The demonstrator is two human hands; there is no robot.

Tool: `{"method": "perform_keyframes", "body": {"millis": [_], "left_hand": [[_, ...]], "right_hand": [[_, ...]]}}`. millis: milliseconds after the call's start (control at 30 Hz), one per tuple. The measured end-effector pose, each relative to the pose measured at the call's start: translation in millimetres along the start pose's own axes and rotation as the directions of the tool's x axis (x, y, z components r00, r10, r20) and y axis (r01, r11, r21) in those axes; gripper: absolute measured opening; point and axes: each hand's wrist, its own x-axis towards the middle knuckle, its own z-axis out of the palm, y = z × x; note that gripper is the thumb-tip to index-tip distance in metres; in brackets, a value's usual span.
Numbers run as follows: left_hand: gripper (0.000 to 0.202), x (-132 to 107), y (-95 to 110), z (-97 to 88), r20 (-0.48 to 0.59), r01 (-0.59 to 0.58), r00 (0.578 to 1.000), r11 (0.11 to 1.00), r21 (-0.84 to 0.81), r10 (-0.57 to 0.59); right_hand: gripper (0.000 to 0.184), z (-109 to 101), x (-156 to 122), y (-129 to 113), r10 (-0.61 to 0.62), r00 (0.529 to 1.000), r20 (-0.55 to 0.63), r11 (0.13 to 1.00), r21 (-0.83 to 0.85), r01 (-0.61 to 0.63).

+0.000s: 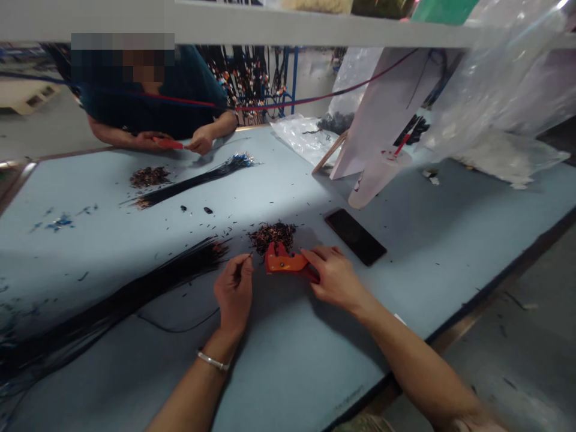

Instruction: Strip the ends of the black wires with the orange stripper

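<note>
Left hand: left hand (234, 294) sits left of the tool, fingers pinched on a thin dark wire (251, 255), its short tip poking out past the thumb
Right hand: right hand (335, 276) grasps the handles of a red-orange hand tool (285, 264), fingers wrapped round them
Tool: head points left, toward the wire tip, apart from it; held just in front of a pile of clippings (272, 236)
Loose strand: loose strand (175, 330) curves over the tabletop (288, 372) to the left hand; can't tell if it's the pinched one
Wire bundle: black wire bundle (148, 294) lies left of the left hand, coppery ends toward the clippings
Phone: dark phone (355, 236) lies flat, beyond the right hand
Cup: translucent cup (380, 180) with red straw (402, 146), behind the phone
Across: co-worker (153, 114) opposite, one hand on a red tool (168, 144)
Co-worker's side: second wire bundle (193, 183), bluish ends at right; second clippings pile (149, 176) near it
Above: pale shelf (315, 25)
</note>
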Motion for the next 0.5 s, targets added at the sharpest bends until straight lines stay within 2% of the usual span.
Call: {"method": "perform_keyframes", "body": {"millis": [67,100,133,167,200,267,300,367,500], "left_hand": [[0.020,-1,1,0.1,0.032,-0.006,0.999,1.000,0.005,0.006],[0.020,-1,2,0.1,0.051,-0.012,0.999,1.000,0.003,0.012],[0.020,-2,3,0.1,0.073,-0.019,0.997,1.000,-0.001,0.019],[0.020,-2,4,0.1,0.100,-0.025,0.995,1.000,-0.008,0.026],[0.020,-3,5,0.0,0.128,-0.028,0.991,0.999,-0.020,0.030],[0.020,-4,7,-0.4,0.174,-0.014,0.985,0.998,-0.054,0.023],[0.020,-4,7,-0.6,0.183,0.000,0.983,0.997,-0.071,0.013],[0.018,-5,7,-0.8,0.181,0.029,0.983,0.996,-0.088,-0.013],[0.018,-5,5,-0.4,0.185,0.033,0.983,0.995,-0.096,-0.015]], "right_hand": [[0.051,-5,-1,2,0.072,0.997,-0.006,0.961,0.269,-0.067],[0.050,-7,-2,2,0.081,0.996,0.047,0.897,0.433,-0.093],[0.047,-8,-3,1,0.065,0.990,0.126,0.790,0.600,-0.129],[0.045,-8,-4,-1,0.023,0.975,0.220,0.641,0.746,-0.183],[0.044,-7,-5,-3,-0.034,0.951,0.308,0.456,0.851,-0.260],[0.046,-2,-8,-6,-0.138,0.893,0.429,0.129,0.902,-0.413],[0.045,1,-9,-6,-0.170,0.870,0.463,0.028,0.885,-0.465],[0.041,7,-11,-3,-0.193,0.845,0.498,-0.076,0.851,-0.519],[0.037,13,-12,8,-0.187,0.851,0.492,-0.151,0.841,-0.519]]}}
